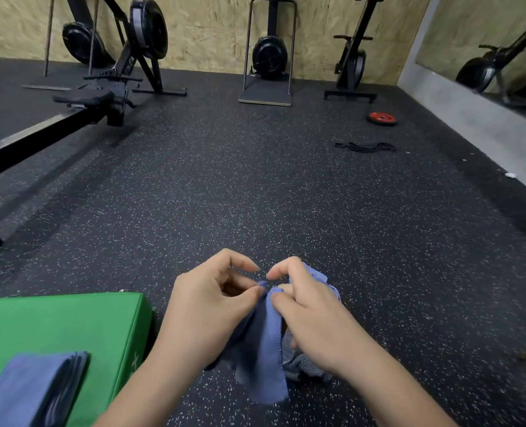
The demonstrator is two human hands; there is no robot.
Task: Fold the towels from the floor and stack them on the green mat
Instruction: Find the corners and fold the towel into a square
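Observation:
A blue towel [263,349] hangs between my two hands above the speckled floor. My left hand [208,300] pinches its top edge with thumb and fingers. My right hand [305,306] grips the same edge right beside it, with more blue cloth bunched behind its knuckles. Under my right wrist a grey striped towel [305,365] lies crumpled on the floor. The green mat [70,322] sits at the lower left. A stack of folded blue towels [30,389] rests on its near corner.
A rowing machine [70,112] stretches across the left. More exercise machines [269,53] stand along the plywood back wall. A red weight plate [382,118] and black straps [365,147] lie at the far right, near a mirrored wall [486,41].

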